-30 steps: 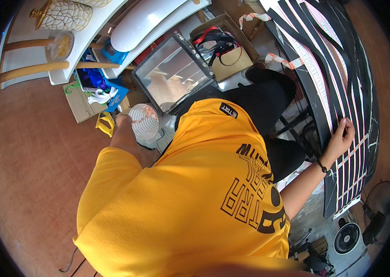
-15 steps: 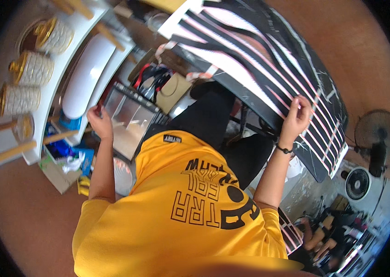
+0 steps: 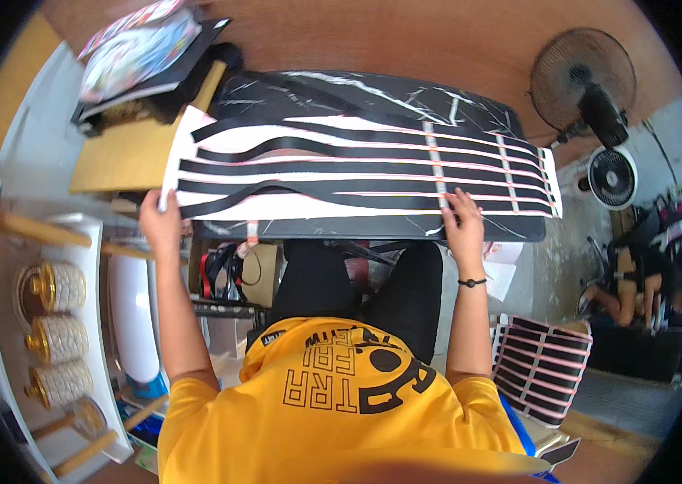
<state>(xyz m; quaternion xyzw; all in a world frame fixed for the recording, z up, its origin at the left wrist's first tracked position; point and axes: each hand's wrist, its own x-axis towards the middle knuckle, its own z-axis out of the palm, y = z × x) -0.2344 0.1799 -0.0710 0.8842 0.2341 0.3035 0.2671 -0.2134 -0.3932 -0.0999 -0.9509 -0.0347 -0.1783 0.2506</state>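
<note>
A long white sheet (image 3: 300, 206) lies across a black marble-patterned table (image 3: 373, 228). Black strips (image 3: 357, 172) with thin pink edges run along it; toward the left several bulge up in waves. Two pale bands (image 3: 435, 165) cross the strips toward the right. My left hand (image 3: 161, 224) pinches the sheet's near left corner, thumb on top, other fingers partly hidden. At the sheet's near edge, close to one pale band, my right hand (image 3: 464, 227) rests with fingers apart on the lowest strip and the tabletop.
Plastic-wrapped packs (image 3: 139, 56) are piled at the far left. White shelving (image 3: 92, 306) with gold-lidded jars (image 3: 58, 339) stands left. Two fans (image 3: 583, 81) stand at the far right. Another striped sheet (image 3: 541, 367) lies near my right elbow; a person (image 3: 639, 282) sits beyond.
The view has swung round to face the table squarely. My left hand, earlier raised by the shelf with a small dark red thing, is now at the sheet's corner. My right hand has flattened somewhat.
</note>
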